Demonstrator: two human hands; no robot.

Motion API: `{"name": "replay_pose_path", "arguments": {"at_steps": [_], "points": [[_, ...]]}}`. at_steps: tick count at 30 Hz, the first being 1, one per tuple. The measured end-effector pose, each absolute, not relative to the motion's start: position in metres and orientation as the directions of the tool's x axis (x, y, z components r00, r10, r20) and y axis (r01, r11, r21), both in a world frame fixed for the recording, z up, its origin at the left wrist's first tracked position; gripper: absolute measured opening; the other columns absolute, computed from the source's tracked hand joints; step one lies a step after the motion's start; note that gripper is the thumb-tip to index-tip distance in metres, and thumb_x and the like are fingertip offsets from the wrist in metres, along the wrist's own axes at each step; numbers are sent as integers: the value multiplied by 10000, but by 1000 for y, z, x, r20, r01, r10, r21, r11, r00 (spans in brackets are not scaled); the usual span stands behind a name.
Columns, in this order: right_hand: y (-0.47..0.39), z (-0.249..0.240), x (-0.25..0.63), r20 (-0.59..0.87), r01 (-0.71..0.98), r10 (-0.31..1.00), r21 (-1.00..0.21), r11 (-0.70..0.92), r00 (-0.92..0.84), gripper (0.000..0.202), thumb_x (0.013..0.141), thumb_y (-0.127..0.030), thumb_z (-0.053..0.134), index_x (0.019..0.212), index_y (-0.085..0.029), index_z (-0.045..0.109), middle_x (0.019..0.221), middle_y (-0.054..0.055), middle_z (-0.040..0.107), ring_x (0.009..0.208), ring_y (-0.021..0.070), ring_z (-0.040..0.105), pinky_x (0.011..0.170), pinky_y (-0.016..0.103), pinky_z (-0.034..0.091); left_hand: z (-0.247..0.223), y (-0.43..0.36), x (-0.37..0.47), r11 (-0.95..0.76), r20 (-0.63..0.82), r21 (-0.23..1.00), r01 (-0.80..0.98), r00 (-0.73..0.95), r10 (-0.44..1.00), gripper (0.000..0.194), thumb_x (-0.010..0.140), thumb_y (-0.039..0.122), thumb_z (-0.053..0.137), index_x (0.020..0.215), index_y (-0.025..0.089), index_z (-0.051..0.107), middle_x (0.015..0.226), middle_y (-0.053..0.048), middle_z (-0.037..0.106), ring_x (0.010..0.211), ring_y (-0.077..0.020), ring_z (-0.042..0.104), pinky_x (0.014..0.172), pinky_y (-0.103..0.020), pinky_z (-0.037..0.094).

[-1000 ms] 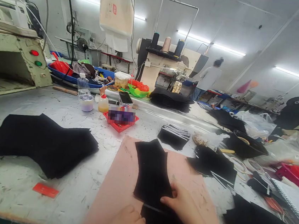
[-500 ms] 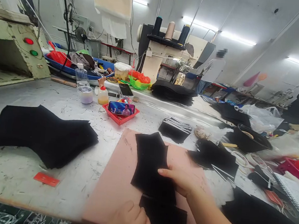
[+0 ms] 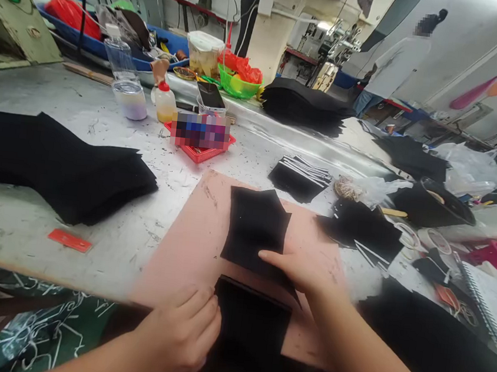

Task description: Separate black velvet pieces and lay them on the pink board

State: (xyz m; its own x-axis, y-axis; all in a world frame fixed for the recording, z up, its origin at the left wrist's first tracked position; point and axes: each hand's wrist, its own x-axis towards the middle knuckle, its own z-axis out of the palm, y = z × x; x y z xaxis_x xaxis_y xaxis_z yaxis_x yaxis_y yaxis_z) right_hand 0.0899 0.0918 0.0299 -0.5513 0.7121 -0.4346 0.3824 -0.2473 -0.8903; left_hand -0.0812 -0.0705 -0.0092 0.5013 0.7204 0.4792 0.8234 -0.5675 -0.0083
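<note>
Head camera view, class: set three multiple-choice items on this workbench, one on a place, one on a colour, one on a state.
1. Where does the black fabric piece under the right hand lie?
A. on the pink board
B. in the red tray
C. on the floor

2. What colour is the small flat card near the table's front edge?
A. blue
B. red
C. white

3. How is the left hand placed?
A. raised in the air, open
B. around a bottle
C. fingers on the edge of the near black fabric piece

Answers: 1 A, the fabric rests on the board; 2 B, the card is red against the grey table; 3 C, the fingertips meet the cloth's left edge.
</note>
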Motion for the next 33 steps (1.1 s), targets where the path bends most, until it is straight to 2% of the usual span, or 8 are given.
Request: {"name": "replay_pose_path", "arguments": {"at_steps": [2,8,14,23,28,33], "points": [[91,28,94,-359,381,733,-913,-147,-577,475,624,-289,728,1080,-203,626,1137,67,644,1094,286,557,950,449,441,-10,-71,-80,-544,432,30,839,480,764,252,776,253,499,921,103,639,915,-94,668,882,-228,581,836,-342,420],[85,20,102,-328,477,786,-878,-48,-524,565,639,-220,707,1180,-231,543,1137,60,642,1081,281,571,934,449,456,-15,-68,-74,-503,403,13,864,456,794,393,819,425,491,1010,104,611,1028,-104,670,945,-242,593,863,-339,375],[80,13,102,-306,508,789,-861,10,-533,366,669,-244,683,1027,-203,620,1050,51,677,1003,277,614,870,437,502,-16,-69,-69,-466,401,-6,885,429,809,409,841,430,457,1008,85,600,1013,-128,674,944,-245,592,870,-356,336],[80,11,102,-300,512,786,-858,25,-541,324,685,-272,669,998,-195,631,960,49,696,898,262,651,765,402,545,-19,-69,-69,-460,396,-1,888,423,815,388,842,415,461,1020,97,594,1019,-120,663,944,-240,576,855,-356,339],[82,11,102,-276,518,782,-853,69,-559,319,677,-265,662,985,-188,632,972,48,694,908,269,645,787,419,533,-21,-69,-73,-478,333,39,878,439,834,504,781,549,496,1052,132,578,1085,-103,621,1124,-284,482,948,-379,285],[81,16,100,-316,530,770,-847,33,-553,366,677,-236,670,1035,-179,620,989,60,688,917,266,641,784,405,533,-22,-67,-74,-492,274,26,870,468,840,618,739,655,475,1082,148,554,1115,-113,582,1162,-300,437,949,-386,271]]}}
